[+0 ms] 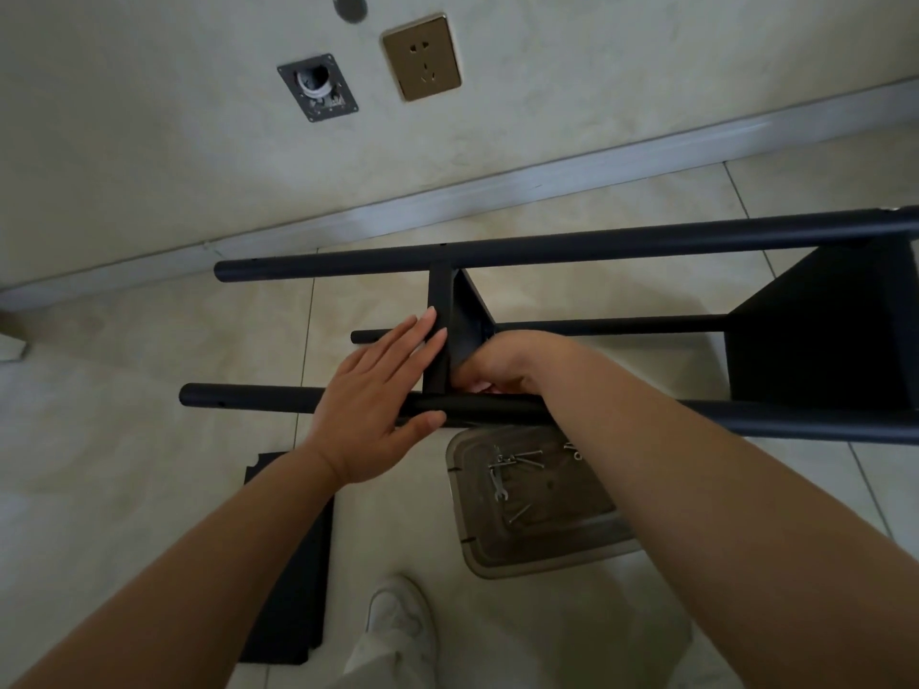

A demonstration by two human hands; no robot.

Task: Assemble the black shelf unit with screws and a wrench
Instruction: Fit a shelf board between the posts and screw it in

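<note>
Shelf unit point(572, 251) lies sideways; ur left hand point(380, 400), fingers flat, steadies it; right hand point(502, 363) fingers hidden, can't tell

1. Floor point(124, 390): pale glossy tiles meeting a grey skirting board point(447, 196).
2. Black shelf unit point(547, 248), lying on its side.
3. Clear tray point(537, 554) holding screws point(522, 460) and a wrench point(499, 484).
4. Flat black panel point(293, 589), beside a white shoe point(398, 614).

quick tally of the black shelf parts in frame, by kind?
Black tubes: 3
Black shelf panels fitted between the tubes: 2
Loose black panels on the floor: 1, possibly stacked
Total: 6
</note>
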